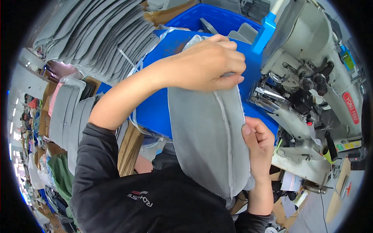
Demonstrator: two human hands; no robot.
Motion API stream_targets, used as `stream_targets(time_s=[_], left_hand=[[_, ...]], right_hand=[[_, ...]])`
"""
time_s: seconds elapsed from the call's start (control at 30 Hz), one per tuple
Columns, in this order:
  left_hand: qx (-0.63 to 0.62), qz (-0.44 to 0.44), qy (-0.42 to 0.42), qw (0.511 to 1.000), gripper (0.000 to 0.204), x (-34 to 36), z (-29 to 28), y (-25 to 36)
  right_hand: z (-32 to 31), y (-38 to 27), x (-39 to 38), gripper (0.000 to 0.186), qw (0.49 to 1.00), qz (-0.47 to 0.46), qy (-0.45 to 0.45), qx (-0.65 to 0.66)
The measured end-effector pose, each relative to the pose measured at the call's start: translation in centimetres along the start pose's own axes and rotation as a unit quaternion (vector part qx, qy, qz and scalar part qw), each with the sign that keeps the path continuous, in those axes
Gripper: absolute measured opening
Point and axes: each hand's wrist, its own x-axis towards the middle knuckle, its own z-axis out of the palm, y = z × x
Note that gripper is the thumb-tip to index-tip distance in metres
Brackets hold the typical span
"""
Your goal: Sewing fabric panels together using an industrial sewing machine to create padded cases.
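Note:
A long grey fabric panel [202, 128] with rounded ends hangs before my chest, a raised pale seam running down its length. Across its upper end lies my left hand [211, 64], its fingers curled over the far right edge and closed on the cloth. My right hand [258, 136] pinches the panel's right edge about halfway down, thumb on top. The upper end of the panel rests over a blue work surface [153, 112]; part of that end is hidden under my left hand.
A sewing machine [311, 50] stands close on the right. Behind the work surface is a blue plastic crate [225, 13] with grey pieces in it. A tall stack of grey panels [93, 35] fills the far left, and more panels [66, 112] hang lower beside my left arm.

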Motion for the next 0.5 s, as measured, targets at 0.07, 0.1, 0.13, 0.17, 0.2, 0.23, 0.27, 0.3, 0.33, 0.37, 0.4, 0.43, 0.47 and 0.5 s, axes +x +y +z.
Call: stream_targets(time_s=[0.07, 0.1, 0.13, 0.17, 0.2, 0.23, 0.27, 0.3, 0.33, 0.37, 0.4, 0.43, 0.47, 0.5], left_hand=[[-0.044, 0.004, 0.011, 0.999, 0.017, 0.4, 1.5, -1.3], [-0.051, 0.006, 0.013, 0.999, 0.017, 0.7, 2.1, -2.0], [-0.051, 0.013, 0.003, 0.999, 0.019, 0.9, 2.6, -2.6], [-0.050, 0.019, -0.007, 0.999, 0.021, 1.1, 3.1, -3.1], [-0.085, -0.021, -0.055, 0.995, 0.025, 1.4, 3.4, -3.3], [-0.089, -0.020, -0.054, 0.994, 0.025, 1.7, 3.8, -3.4], [-0.115, -0.041, -0.062, 0.991, 0.025, 2.0, 4.3, -3.5], [-0.140, -0.063, -0.072, 0.986, 0.026, 2.2, 4.8, -3.7], [-0.140, -0.063, -0.074, 0.985, 0.026, 2.3, 5.4, -4.0], [-0.152, -0.085, -0.060, 0.983, 0.025, 2.4, 5.9, -4.3], [-0.163, -0.109, -0.046, 0.980, 0.025, 2.5, 6.3, -4.4], [-0.159, -0.113, -0.051, 0.979, 0.025, 2.7, 6.6, -4.7], [-0.164, -0.122, -0.045, 0.978, 0.024, 3.1, 6.9, -4.9], [-0.164, -0.133, -0.039, 0.977, 0.024, 3.5, 7.3, -5.2]], right_hand=[[-0.1, 0.7, 0.2, 0.019, 0.999, 0.022, 0.018, 0.022], [-0.2, 0.8, 0.6, 0.021, 0.999, 0.016, 0.030, 0.031], [-0.4, 1.0, 0.8, 0.023, 0.998, 0.009, 0.042, 0.040], [-0.6, 1.3, 0.8, 0.023, 0.998, 0.012, 0.046, 0.037], [-0.9, 1.6, 0.9, 0.024, 0.998, 0.013, 0.047, 0.047], [-1.1, 1.7, 1.0, 0.024, 0.997, 0.014, 0.048, 0.057], [-1.3, 1.8, 1.2, 0.024, 0.997, 0.015, 0.050, 0.056], [-1.3, 2.0, 1.4, 0.025, 0.996, 0.017, 0.060, 0.056], [-1.4, 2.2, 1.6, 0.025, 0.996, 0.018, 0.069, 0.058], [-1.5, 2.3, 1.8, 0.025, 0.996, 0.019, 0.069, 0.061], [-1.7, 2.2, 2.0, 0.024, 0.995, 0.024, 0.073, 0.071], [-1.9, 2.2, 2.1, 0.024, 0.993, 0.030, 0.077, 0.081], [-2.2, 2.5, 2.4, 0.025, 0.992, 0.027, 0.089, 0.086], [-2.6, 2.7, 2.7, 0.025, 0.992, 0.028, 0.082, 0.095]])
